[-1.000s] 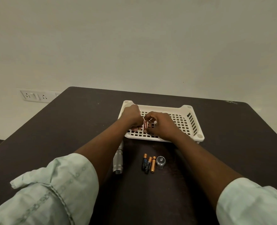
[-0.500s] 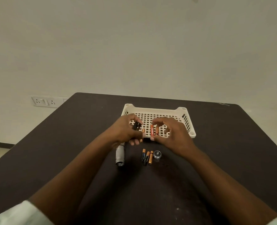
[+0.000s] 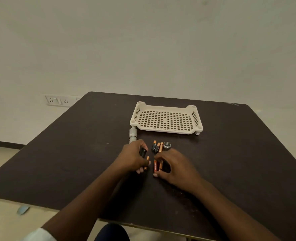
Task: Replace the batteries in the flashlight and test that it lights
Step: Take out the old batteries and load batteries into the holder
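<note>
A: Two sets of batteries lie close; the three old batteries [image 3: 157, 146] rest beside the cap [image 3: 167, 145], just beyond your hands.

B: Your right hand [image 3: 174, 168] pinches two fresh batteries [image 3: 158, 165]; your left hand [image 3: 134, 158] grips a black holder [image 3: 143, 152] and another battery; mix the sets or reverse one, and the flashlight [image 3: 132, 135] by the basket [image 3: 166, 119] stays dark.

head view, angled down over table [image 3: 74, 153]
</note>
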